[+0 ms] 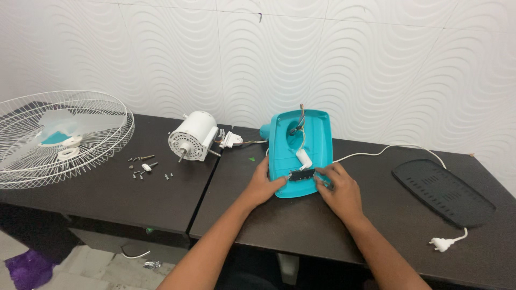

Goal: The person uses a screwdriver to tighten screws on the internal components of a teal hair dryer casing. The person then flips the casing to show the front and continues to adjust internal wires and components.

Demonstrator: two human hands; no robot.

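Head cam looks down on two dark brown tables (161, 198) pushed together, against a white wall (376, 59) w/ a wavy relief pattern; pale floor shows below the near edge.

Main thing is the teal fan base (300, 153), flipped open-side up, sitting on the right-hand table just right of the seam. Its long axis runs away from the person toward the wall, wider end nearest them, wires sticking up at the far end.

Left hand (264, 185) grips the base's near left edge. Right hand (338, 189) is at the near right edge, fingertips pinching a small black switch strip (302, 174) inside the base, I think — bit too small to be sure. Hands are apart, one each side.

Left of the base: white motor (192, 137), then loose screws (144, 165), then the white wire fan guard (64, 137) w/ pale blades. Right of the base: white power cord (387, 149), black bottom cover (443, 191) and plug (442, 244).
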